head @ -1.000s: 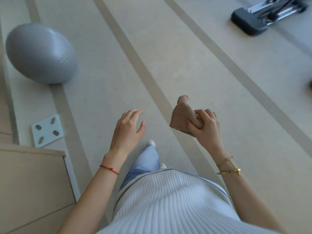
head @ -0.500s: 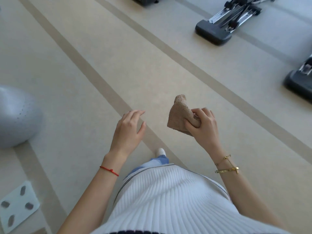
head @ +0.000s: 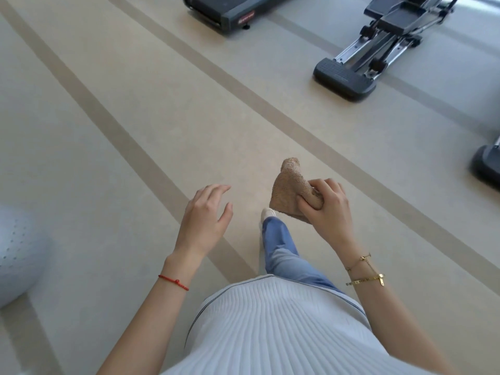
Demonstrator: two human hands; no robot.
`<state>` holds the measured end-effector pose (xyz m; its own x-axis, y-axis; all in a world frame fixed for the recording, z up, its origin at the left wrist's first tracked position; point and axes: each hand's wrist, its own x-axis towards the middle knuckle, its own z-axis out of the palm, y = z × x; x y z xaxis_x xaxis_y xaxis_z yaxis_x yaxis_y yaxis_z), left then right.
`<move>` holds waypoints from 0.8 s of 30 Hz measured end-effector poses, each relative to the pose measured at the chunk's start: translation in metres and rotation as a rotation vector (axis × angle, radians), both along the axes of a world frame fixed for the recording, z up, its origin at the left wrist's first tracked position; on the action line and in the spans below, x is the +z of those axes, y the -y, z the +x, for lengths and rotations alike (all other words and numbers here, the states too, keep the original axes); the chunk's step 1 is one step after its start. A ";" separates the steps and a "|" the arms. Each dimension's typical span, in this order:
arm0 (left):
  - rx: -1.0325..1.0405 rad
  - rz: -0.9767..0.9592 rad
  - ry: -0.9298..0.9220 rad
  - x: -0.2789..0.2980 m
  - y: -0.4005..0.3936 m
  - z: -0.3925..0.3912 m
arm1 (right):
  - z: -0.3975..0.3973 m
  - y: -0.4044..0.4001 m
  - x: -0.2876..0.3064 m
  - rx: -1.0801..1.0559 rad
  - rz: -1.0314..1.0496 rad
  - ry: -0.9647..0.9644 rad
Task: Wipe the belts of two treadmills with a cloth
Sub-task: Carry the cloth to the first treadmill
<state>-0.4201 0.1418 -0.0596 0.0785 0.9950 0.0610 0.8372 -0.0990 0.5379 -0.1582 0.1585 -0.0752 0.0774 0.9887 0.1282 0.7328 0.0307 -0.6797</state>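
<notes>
A bunched brown cloth (head: 288, 188) is gripped in my right hand (head: 327, 209), held at waist height above the floor. My left hand (head: 204, 216) hovers beside it with fingers spread and nothing in it. The rear end of a dark treadmill (head: 230, 12) shows at the top edge, well ahead of both hands; only a sliver of its belt is visible. My leg in blue trousers (head: 281, 255) steps forward between the hands.
A dark exercise machine with metal rails (head: 365, 58) stands at the top right, and another dark base (head: 487, 166) pokes in at the right edge. A grey exercise ball (head: 19, 253) lies at the left edge. Beige floor with darker stripes (head: 135, 147) stretches ahead.
The view has swung right and forward: the ball slid to the left edge, the white floor plate left the frame, and the treadmill and machines came closer. The cloth stays in my right hand.
</notes>
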 end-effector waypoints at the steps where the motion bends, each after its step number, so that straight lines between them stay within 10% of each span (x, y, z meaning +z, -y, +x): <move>1: 0.006 -0.006 -0.001 -0.003 -0.023 -0.003 | -0.003 -0.025 -0.002 0.008 -0.002 -0.002; 24: 0.198 0.032 0.000 0.009 -0.579 -0.144 | -0.154 -0.625 0.007 0.222 0.012 -0.016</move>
<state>-0.5643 0.7212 -0.0502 -0.1189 0.9885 0.0930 0.8420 0.0507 0.5371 -0.3118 0.7835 -0.0682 -0.1400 0.9801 0.1405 0.6965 0.1984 -0.6896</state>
